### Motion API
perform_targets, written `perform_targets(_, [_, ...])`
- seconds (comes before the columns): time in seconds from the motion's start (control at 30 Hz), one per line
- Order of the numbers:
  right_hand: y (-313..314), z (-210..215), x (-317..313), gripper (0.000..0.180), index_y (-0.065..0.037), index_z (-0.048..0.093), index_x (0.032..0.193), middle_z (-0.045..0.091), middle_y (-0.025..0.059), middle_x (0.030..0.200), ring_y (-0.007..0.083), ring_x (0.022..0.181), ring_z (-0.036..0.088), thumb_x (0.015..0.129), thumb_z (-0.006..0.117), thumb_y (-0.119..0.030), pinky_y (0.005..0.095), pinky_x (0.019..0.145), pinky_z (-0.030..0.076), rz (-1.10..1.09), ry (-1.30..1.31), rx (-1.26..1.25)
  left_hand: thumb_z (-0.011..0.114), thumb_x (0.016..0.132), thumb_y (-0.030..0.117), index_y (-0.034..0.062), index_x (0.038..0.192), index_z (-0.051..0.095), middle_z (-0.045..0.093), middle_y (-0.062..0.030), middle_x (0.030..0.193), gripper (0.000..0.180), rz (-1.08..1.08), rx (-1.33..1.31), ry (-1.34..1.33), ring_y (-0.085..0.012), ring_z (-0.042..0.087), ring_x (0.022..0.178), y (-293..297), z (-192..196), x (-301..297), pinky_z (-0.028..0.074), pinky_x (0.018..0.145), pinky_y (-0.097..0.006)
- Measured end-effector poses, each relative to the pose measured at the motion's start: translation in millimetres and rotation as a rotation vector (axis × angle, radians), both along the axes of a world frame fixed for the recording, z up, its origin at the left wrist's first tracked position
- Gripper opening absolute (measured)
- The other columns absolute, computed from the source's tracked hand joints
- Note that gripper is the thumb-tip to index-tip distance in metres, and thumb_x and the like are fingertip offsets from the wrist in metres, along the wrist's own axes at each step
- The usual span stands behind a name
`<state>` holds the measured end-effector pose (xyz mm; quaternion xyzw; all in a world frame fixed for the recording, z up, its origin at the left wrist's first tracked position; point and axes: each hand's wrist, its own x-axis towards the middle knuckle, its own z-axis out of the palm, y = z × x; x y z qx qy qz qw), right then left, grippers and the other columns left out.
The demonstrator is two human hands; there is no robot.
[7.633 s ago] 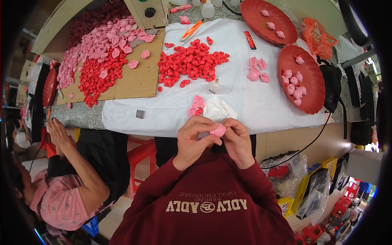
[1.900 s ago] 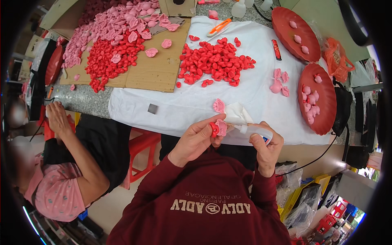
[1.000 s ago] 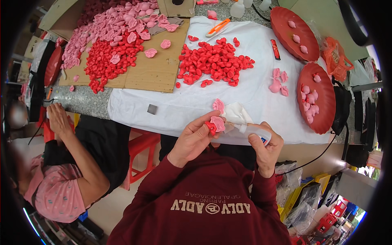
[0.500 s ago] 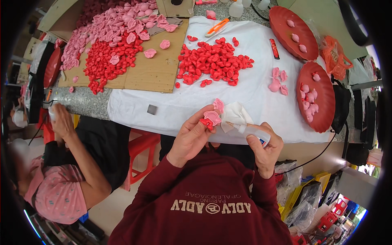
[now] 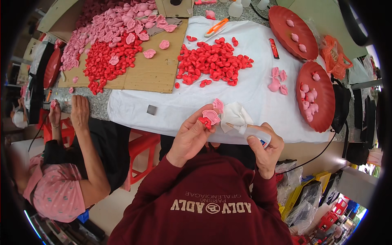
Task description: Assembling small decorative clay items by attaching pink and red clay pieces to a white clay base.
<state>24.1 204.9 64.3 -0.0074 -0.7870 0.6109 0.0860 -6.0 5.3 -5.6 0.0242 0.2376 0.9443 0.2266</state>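
Observation:
My left hand (image 5: 190, 134) is closed, pinching a small pink cupped piece with a ruffled rim (image 5: 211, 116) and a glossy red piece (image 5: 204, 122) below it. Another pink cupped piece (image 5: 218, 105) stands out past the fingertips. In my right hand (image 5: 267, 148) is a small white squeeze bottle (image 5: 256, 134), its thin nozzle tilted toward the pink pieces and apart from them. Under the nozzle lies a crumpled white tissue (image 5: 237, 115) on the white cloth (image 5: 139, 128). A heap of red pieces (image 5: 214, 61) is spread beyond my hands.
Pink pieces (image 5: 100, 30) are piled on cardboard (image 5: 153, 75) at the far left. Red scalloped trays (image 5: 316, 123) with pink pieces stand at the right. An orange cutter (image 5: 216, 27) and a grey square (image 5: 151, 110) lie on the cloth. A co-worker (image 5: 57, 188) sits at the left.
My hands, the pink pieces and the bottle have hardly moved. The co-worker's hands have parted: one now rests at the table edge, the other holds a small pinkish piece.

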Motion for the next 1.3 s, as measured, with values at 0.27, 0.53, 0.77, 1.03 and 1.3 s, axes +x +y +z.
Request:
perform_targets(0.27, [2,-2,1,0.024,0.001,0.065,0.090,0.055,0.0040,0.065,0.0093,0.058,0.044,0.067,0.071,-0.005,0.0217,0.052,0.034,0.005,0.011,-0.002,0.052,0.089,0.020,0.0022,0.133,0.032,0.045,-0.0121,0.128,0.051,0.001,-0.012,-0.004,-0.0163,0.048,0.110,0,-1,0,0.040,0.090,-0.030])
perform_targets(0.53, [-1,-3,1,0.026,0.001,0.065,0.090,0.056,0.0048,0.066,0.0103,0.059,0.045,0.066,0.072,-0.006,0.0226,0.052,0.035,0.018,-0.007,-0.002,0.051,0.089,0.020,0.0024,0.133,0.034,0.046,-0.0122,0.127,0.050,0.002,-0.009,0.017,-0.0152,0.048,0.105,0,0,0,0.040,0.085,-0.029])
perform_targets(0.77, [-2,-1,1,0.026,0.001,0.066,0.090,0.058,0.0051,0.067,0.0111,0.060,0.047,0.066,0.072,-0.006,0.0229,0.053,0.036,0.044,0.020,0.014,0.050,0.090,0.019,0.0023,0.132,0.035,0.047,-0.0110,0.125,0.047,-0.003,-0.016,0.001,-0.0148,0.047,0.104,0,0,2,0.040,0.083,-0.029])
perform_targets(1.03, [0,2,1,0.024,0.001,0.066,0.089,0.059,0.0046,0.069,0.0103,0.061,0.047,0.066,0.071,-0.005,0.0231,0.054,0.036,0.038,-0.016,0.008,0.050,0.090,0.020,0.0018,0.131,0.036,0.049,-0.0104,0.123,0.047,-0.001,-0.029,0.011,-0.0149,0.047,0.104,0,0,1,0.040,0.082,-0.029])
perform_targets(1.3, [-6,-17,-33,0.031,0.003,0.059,0.102,0.060,0.0061,0.092,0.0128,0.083,0.054,0.071,0.064,0.001,0.0233,0.076,0.041,-0.074,-0.037,-0.134,0.054,0.088,0.028,0.0012,0.130,0.037,0.051,-0.0111,0.119,0.053,0.002,-0.070,-0.042,-0.0168,0.051,0.100,-3,-4,4,0.040,0.083,-0.029])
